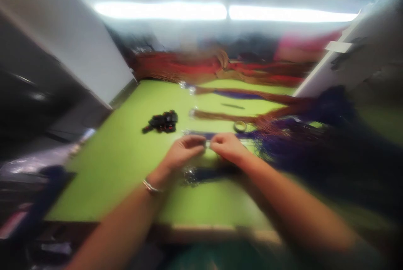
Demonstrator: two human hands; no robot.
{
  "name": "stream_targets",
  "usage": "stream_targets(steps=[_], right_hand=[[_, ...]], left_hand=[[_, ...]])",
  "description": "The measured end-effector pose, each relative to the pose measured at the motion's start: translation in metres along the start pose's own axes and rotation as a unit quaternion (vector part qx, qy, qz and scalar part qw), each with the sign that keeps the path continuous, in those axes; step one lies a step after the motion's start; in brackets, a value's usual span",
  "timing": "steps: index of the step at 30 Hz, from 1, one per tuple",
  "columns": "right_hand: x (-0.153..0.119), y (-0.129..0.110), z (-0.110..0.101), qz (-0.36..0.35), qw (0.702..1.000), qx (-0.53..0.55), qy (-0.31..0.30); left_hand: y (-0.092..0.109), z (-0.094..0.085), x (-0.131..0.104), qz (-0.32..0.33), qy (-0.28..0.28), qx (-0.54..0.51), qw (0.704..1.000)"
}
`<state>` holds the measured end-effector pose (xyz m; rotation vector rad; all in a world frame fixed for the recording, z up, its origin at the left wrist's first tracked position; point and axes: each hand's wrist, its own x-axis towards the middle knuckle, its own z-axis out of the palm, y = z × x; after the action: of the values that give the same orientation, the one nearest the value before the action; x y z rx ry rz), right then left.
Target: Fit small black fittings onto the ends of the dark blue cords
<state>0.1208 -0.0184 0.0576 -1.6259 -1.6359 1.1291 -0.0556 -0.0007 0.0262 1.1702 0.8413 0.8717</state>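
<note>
My left hand (188, 149) and my right hand (229, 146) meet over the middle of the green tabletop (126, 165), fingertips almost touching. Both are closed in a pinch around a small pale piece (207, 144), too blurred to name. Just behind the fingers runs a bundle of blue wires (248, 135). Closer to me, a dark blue wire bundle (209, 174) with shiny ends lies partly under my right forearm. Left of my hands sits a pile of black connectors (162, 121) with orange spots.
Brown wire bundles (226, 116) lie farther back, with a roll of tape (239, 126) and a thin dark tool (232, 106). Blue wires (330, 135) heap at the right. Red and brown wires (189, 66) line the back, between side panels (94, 47).
</note>
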Motion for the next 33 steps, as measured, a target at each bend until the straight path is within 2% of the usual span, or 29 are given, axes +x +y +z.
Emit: stream_targets(steps=[4, 12, 16, 18, 20, 23, 26, 33], right_hand=[[0.001, 0.001, 0.001, 0.008, 1.0, -0.018, 0.002], [0.003, 0.007, 0.012, -0.033, 0.996, -0.072, 0.031], [0.007, 0.0, 0.001, -0.07, 0.99, -0.12, 0.009], [0.017, -0.004, -0.013, -0.091, 0.982, -0.165, 0.005], [0.035, -0.006, -0.028, -0.099, 0.964, -0.244, 0.03], [0.068, 0.001, -0.044, -0.04, 0.921, -0.382, 0.066], [0.093, 0.015, -0.05, 0.015, 0.889, -0.451, 0.081], [0.108, 0.029, -0.058, -0.009, 0.88, -0.469, 0.076]], left_hand=[[-0.003, 0.002, 0.001, 0.03, 0.0, 0.031, 0.999], [-0.005, 0.005, 0.001, 0.013, 0.004, 0.019, 1.0], [0.001, 0.009, 0.0, 0.005, 0.007, -0.015, 1.0], [0.003, 0.009, 0.0, -0.005, 0.016, -0.043, 0.999], [0.003, 0.008, -0.001, -0.015, 0.028, -0.071, 0.997], [0.004, 0.005, -0.001, -0.018, 0.033, -0.101, 0.994], [0.006, 0.005, -0.001, -0.026, 0.038, -0.117, 0.992], [0.006, 0.003, 0.001, -0.043, 0.027, -0.128, 0.99]])
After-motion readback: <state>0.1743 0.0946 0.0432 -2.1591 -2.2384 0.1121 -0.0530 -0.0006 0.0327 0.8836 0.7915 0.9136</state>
